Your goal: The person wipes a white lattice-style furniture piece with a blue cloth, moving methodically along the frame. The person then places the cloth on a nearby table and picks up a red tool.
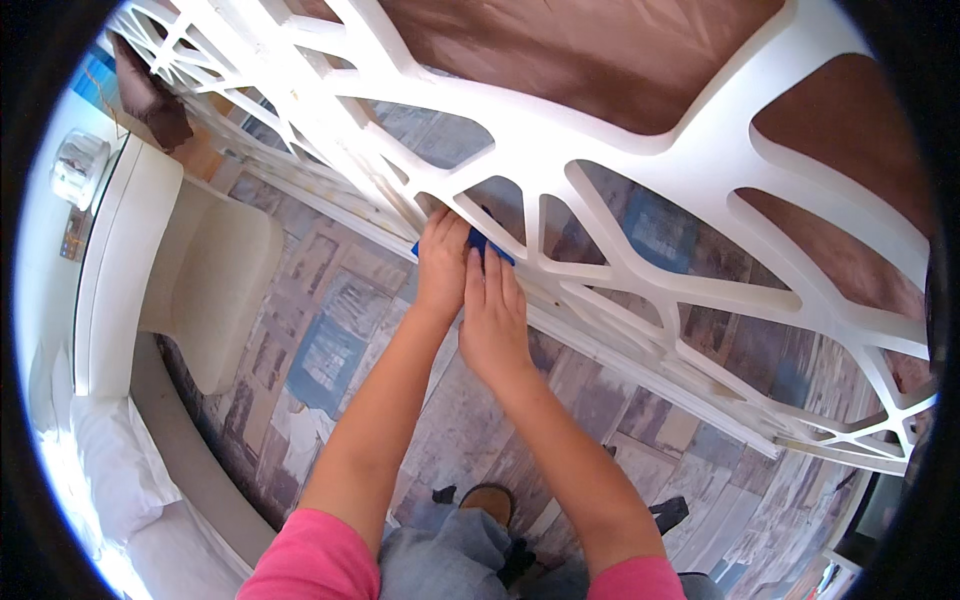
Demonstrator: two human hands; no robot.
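A blue cloth (480, 239) lies against a narrow rib of the white openwork lattice partition (525, 161). My left hand (444, 259) is closed over the cloth, its fingertips hidden around the rib, and a blue corner sticks out on its left. Right beside it, my right hand (496, 319) has its fingers stretched onto the cloth's lower part, holding it to the partition. Most of the cloth is covered by the two hands.
To the left are a cream chair (225, 262), a white table (124, 277) and a glass dome (79, 166) on it. White pillows (120, 465) lie at the lower left. Brown fabric (585, 60) hangs behind the lattice. A brown shoe (489, 501) rests on the patchwork-patterned floor (442, 420).
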